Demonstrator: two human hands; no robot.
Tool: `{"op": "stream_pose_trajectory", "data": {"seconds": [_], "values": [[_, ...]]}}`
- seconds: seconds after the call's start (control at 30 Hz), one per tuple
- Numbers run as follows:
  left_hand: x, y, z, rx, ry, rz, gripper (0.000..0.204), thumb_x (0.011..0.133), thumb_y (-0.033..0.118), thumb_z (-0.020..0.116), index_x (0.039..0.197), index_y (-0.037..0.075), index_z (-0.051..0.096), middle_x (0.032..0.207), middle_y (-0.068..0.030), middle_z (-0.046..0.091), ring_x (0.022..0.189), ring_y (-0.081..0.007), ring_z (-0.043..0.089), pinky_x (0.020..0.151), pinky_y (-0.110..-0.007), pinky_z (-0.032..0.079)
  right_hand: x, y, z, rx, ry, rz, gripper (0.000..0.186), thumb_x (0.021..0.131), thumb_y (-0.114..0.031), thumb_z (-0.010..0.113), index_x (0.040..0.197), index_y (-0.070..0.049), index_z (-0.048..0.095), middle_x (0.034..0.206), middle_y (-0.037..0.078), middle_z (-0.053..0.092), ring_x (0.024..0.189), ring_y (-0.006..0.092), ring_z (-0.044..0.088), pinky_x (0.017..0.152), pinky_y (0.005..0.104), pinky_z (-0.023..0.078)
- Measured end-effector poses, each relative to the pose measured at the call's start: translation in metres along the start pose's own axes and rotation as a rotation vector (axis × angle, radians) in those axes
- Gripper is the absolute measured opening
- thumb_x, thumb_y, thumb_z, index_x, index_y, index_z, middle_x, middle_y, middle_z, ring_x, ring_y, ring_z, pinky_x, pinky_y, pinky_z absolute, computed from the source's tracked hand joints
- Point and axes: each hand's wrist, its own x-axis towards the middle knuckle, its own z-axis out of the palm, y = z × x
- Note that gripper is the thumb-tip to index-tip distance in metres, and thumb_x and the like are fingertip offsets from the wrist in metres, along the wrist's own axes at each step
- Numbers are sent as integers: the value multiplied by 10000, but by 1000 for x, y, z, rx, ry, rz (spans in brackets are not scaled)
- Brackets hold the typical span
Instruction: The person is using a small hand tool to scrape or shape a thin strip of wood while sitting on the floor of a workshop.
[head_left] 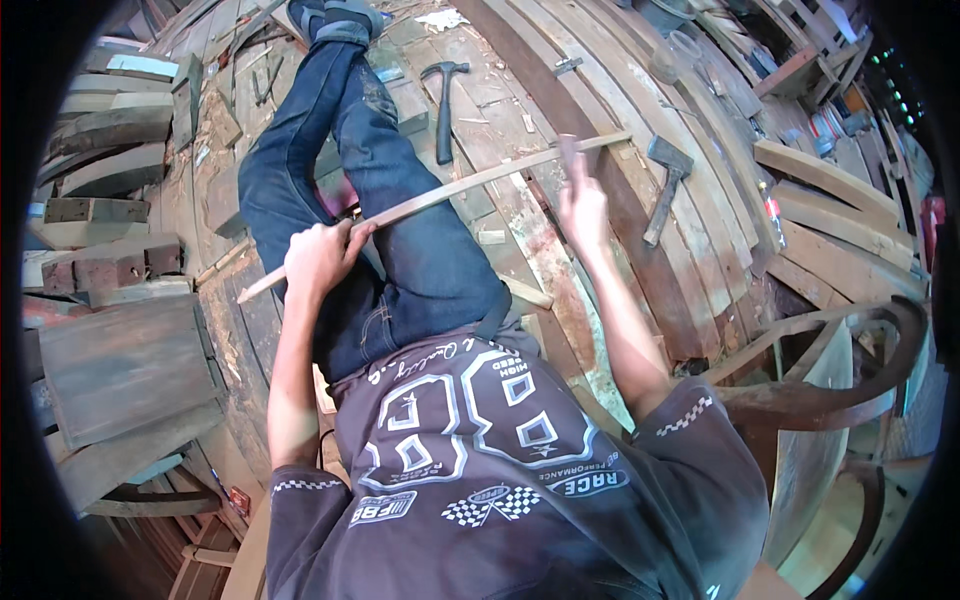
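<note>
A long thin wooden strip [455,187] lies slantwise across my thighs, its near left end beside my hip. My left hand [322,258] is closed around it near that end, pressing it against my leg. Toward its far right end, my right hand [582,212] is closed on a small flat tool [568,152] that meets the strip; motion blurs it and its kind does not show. Right of that hand, a dark-headed hammer or hatchet [668,185] rests on the planks. A claw hammer [444,110] lies beyond my knee.
Curved wooden boards [690,150] spread to the right. Stacked timber blocks [115,262] line the left, with a flat wooden panel [130,365] nearer. A curved wooden chair frame [830,405] stands close by my right side. Pliers [265,80] and wood shavings lie on the floor.
</note>
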Motion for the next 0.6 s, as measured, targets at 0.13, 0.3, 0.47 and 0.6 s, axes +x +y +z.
{"op": "stream_pose_trajectory", "data": {"seconds": [0.13,0.3,0.47,0.6], "values": [[-2,5,-10,-49,-75,-56,604,952,587,443,777,67,695,622,-182,634,620,-370,656,571,-467,519,-30,-79,-14,156,-190,-301,643,875,-141,584,1481,-153,370,932,267,606,743,425,642,673,493,551],[-10,14,-30,-97,-143,-71,612,953,589,443,768,63,697,630,-195,627,642,-393,647,584,-480,511,10,-39,-42,3,-206,-77,555,923,-190,530,1460,-127,403,973,286,598,782,432,642,689,481,552],[-21,23,-30,-166,-247,-54,587,953,574,459,777,73,707,617,-196,615,656,-402,642,591,-488,505,-25,-57,-55,73,-354,-175,697,926,-179,522,1544,-182,200,1006,325,584,703,477,637,640,533,557],[-30,25,-15,-142,-191,-32,575,948,565,477,759,72,705,604,-186,612,625,-385,639,570,-471,504,-30,-35,-54,36,-315,-105,727,896,-126,537,1541,-173,207,955,322,585,742,458,639,645,515,547]]}}
